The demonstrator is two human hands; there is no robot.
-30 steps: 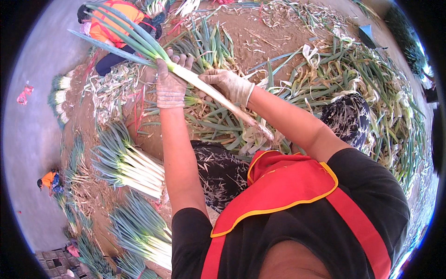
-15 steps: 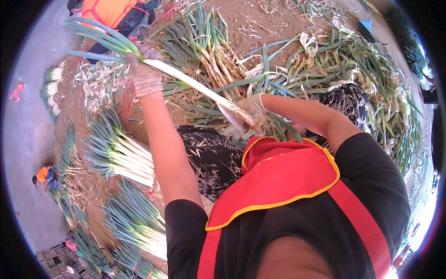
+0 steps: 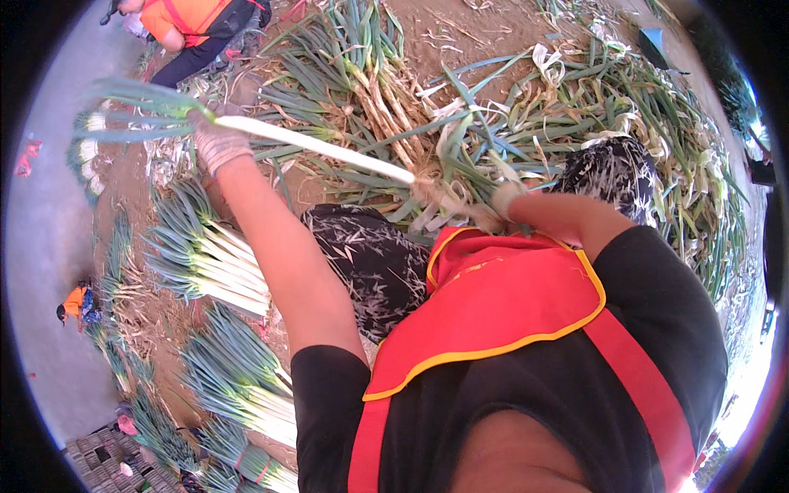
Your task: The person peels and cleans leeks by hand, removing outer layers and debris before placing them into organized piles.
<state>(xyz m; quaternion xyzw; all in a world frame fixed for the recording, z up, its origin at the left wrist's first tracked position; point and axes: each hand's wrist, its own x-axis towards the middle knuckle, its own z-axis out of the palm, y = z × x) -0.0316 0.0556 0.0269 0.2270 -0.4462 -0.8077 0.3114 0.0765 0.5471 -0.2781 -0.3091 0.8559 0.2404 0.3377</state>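
A long green onion slants across the front of me, its white shaft stripped smooth and its green tops blurred at the left. My left hand, in a pale glove, is closed round it where white turns to green. The root end hangs near my lap. My right hand, also gloved, is just right of those roots, apart from the shaft. Motion and loose pale and green leaves around it hide its fingers.
Untrimmed green onions lie ahead on soil. Discarded leaves heap up at the right. Cleaned green onions lie in bundles at my left, more below them. A person in orange works at the far left, another farther off.
My right hand has moved right, off the onion's root end, and the shaft now looks cleaner there. My left hand has shifted slightly left and down with the onion. The person in orange has leaned over.
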